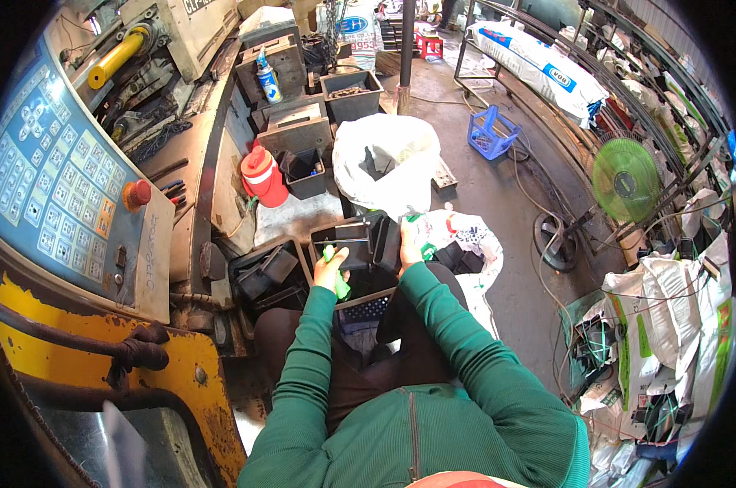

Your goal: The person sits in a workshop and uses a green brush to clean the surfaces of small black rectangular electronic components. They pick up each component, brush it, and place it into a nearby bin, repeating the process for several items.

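Note:
My left hand (329,272) is closed around a green-handled tool (343,286). Green shows above and below the fingers, and a thin, pale straight edge lies just beyond them; whether it belongs to the tool I cannot tell. My right hand (410,248) grips a black plastic part (388,246) by its right side, with the fingers partly hidden. Both hands are over a dark bin (368,299) between my knees, with black parts in it. To its left, a second bin holds more black plastic pieces (274,272).
A white sack (384,134) stands ahead, and an open white bag (474,244) with black pieces sits at right. A red jug (264,175) is ahead left. The machine's control panel (55,171) is close on the left; a green fan (626,180) stands right.

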Demonstrator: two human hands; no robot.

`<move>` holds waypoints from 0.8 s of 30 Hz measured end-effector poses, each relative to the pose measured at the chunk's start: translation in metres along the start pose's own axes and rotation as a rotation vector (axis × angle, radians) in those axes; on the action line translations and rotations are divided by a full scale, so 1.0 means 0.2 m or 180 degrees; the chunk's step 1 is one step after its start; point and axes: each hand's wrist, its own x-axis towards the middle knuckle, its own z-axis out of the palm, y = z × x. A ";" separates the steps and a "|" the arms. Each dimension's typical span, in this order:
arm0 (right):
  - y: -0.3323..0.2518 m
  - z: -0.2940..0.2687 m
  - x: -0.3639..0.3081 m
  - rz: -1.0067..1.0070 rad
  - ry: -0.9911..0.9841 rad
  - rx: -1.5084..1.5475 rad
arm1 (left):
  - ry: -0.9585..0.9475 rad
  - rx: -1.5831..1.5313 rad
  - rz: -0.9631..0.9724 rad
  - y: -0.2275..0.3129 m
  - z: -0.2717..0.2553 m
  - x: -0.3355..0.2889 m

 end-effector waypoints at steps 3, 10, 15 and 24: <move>0.00 -0.01 0.03 -0.0385 0.0194 0.0076 | 0.0373 0.0795 -0.0239 -0.07 -0.09 0.07; 0.01 -0.01 0.02 -0.0558 0.0572 -0.0344 | 0.0515 0.2386 -0.0941 -0.25 -0.16 0.16; -0.06 0.12 -0.14 -0.0692 0.0765 -0.0764 | 0.0702 0.3012 -0.1044 -0.30 -0.22 0.21; -0.08 0.04 -0.12 -0.0134 0.0254 -0.1148 | 0.0737 0.2888 -0.0529 -0.18 -0.14 0.13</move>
